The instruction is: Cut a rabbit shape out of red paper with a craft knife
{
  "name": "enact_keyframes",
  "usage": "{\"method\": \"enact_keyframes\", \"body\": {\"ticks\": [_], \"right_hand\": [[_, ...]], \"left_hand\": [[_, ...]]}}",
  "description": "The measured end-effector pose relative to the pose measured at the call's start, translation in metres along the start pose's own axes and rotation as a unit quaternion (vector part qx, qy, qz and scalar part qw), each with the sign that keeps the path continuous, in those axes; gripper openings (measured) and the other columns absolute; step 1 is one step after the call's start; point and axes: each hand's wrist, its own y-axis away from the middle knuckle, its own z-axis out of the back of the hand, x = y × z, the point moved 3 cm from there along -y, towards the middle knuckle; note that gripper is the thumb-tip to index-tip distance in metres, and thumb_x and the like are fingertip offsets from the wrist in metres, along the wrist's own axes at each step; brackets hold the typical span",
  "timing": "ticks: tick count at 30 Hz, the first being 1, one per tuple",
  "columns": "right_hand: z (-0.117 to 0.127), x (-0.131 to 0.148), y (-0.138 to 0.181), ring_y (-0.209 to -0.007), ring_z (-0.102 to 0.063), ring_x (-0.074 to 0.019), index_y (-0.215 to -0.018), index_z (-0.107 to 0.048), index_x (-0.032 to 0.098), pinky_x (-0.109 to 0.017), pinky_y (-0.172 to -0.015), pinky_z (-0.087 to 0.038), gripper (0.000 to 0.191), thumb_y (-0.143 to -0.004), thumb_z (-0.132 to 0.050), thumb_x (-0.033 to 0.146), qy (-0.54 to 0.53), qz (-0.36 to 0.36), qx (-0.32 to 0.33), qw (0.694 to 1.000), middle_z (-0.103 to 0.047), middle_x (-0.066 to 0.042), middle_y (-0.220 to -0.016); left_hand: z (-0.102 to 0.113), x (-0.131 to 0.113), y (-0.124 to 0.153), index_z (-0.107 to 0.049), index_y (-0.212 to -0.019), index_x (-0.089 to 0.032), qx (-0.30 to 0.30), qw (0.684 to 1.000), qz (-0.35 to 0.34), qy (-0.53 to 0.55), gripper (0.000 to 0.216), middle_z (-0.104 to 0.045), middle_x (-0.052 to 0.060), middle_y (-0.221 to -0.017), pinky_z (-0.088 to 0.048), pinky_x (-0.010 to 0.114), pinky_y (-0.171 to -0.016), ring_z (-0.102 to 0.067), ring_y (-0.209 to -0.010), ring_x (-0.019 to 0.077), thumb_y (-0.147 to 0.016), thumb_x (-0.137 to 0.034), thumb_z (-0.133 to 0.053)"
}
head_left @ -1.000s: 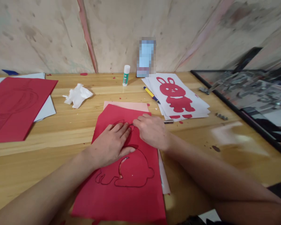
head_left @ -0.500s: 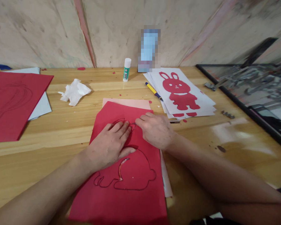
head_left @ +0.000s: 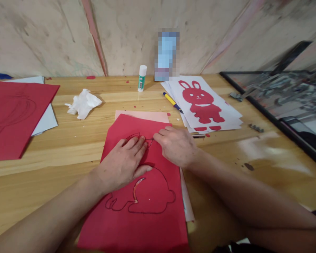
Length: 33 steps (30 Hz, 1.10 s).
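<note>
Before me lies a sheet of red paper [head_left: 139, 230] with a rabbit outline drawn in dark line. A thin curved slot cut inside the outline shows a lighter layer below. My left hand [head_left: 122, 160] lies flat on the sheet, fingers stretched over the rabbit's ear and head area, thumb apart. Close to its fingertips, my right hand [head_left: 175, 146] is closed in a pinch at the ear line; whatever its fingers hold is hidden. A pale pink sheet [head_left: 142, 115] sticks out from under the red paper.
A glue stick [head_left: 141, 78] stands near the wall, left of a blurred phone-like object [head_left: 166, 52]. A yellow-blue pen [head_left: 172, 102] touches white papers bearing a red rabbit cutout [head_left: 200, 98]. Crumpled tissue [head_left: 84, 103] and more red paper [head_left: 18, 119] lie left. A black-framed panel [head_left: 265, 105] is right.
My right hand has shifted very slightly to the right along the ear line. My left hand and the red paper stay in place.
</note>
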Motion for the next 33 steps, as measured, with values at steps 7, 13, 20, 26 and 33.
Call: {"method": "enact_keyframes", "body": {"ticks": [7, 13, 20, 26, 33], "right_hand": [[-0.001, -0.001, 0.0, -0.083, -0.056, -0.0215, -0.087, -0.064, 0.017, -0.031, -0.06, -0.033, 0.024, -0.08, -0.043, 0.007, 0.015, -0.003, 0.008, 1.0, -0.067, -0.008, -0.081], [0.0, -0.002, 0.001, -0.082, -0.057, -0.022, -0.085, -0.064, 0.017, -0.031, -0.059, -0.032, 0.024, -0.079, -0.043, 0.007, 0.019, -0.004, 0.005, 1.0, -0.067, -0.008, -0.079], [0.001, -0.004, 0.002, -0.082, -0.057, -0.0221, -0.086, -0.064, 0.018, -0.031, -0.06, -0.033, 0.025, -0.079, -0.043, 0.006, 0.017, -0.007, 0.004, 1.0, -0.066, -0.008, -0.079], [0.004, -0.007, 0.002, -0.083, -0.059, -0.0206, -0.088, -0.064, 0.018, -0.03, -0.058, -0.033, 0.02, -0.084, -0.045, 0.012, 0.0, -0.027, 0.002, 1.0, -0.068, -0.007, -0.085], [0.014, -0.012, 0.004, -0.082, -0.061, -0.0198, -0.086, -0.064, 0.017, -0.029, -0.057, -0.031, 0.02, -0.088, -0.045, 0.016, -0.001, -0.058, -0.01, 0.998, -0.068, -0.007, -0.082]], "left_hand": [[0.0, 0.0, 0.0, -0.047, -0.133, -0.004, 0.002, 1.0, 0.001, -0.004, 0.068, -0.049, 0.019, -0.137, -0.038, 0.046, -0.097, -0.041, -0.128, 0.0327, -0.095, -0.056, -0.027], [0.0, 0.0, 0.0, -0.048, -0.132, -0.004, -0.008, 1.0, 0.001, 0.009, 0.067, -0.049, 0.02, -0.137, -0.038, 0.046, -0.098, -0.041, -0.129, 0.0332, -0.095, -0.056, -0.03], [-0.001, 0.0, 0.0, -0.048, -0.133, -0.005, -0.005, 1.0, 0.007, 0.021, 0.067, -0.049, 0.02, -0.137, -0.038, 0.048, -0.099, -0.041, -0.13, 0.0337, -0.094, -0.057, -0.03], [0.003, 0.004, 0.005, -0.044, -0.136, -0.004, -0.02, 0.999, 0.007, 0.046, 0.066, -0.044, 0.018, -0.141, -0.037, 0.047, -0.105, -0.04, -0.132, 0.0313, -0.095, -0.055, -0.032], [0.029, 0.008, 0.017, -0.049, -0.133, -0.01, 0.005, 0.998, 0.003, 0.06, 0.059, -0.048, 0.016, -0.139, -0.036, 0.045, -0.108, -0.037, -0.135, 0.0278, -0.095, -0.053, -0.035]]}}
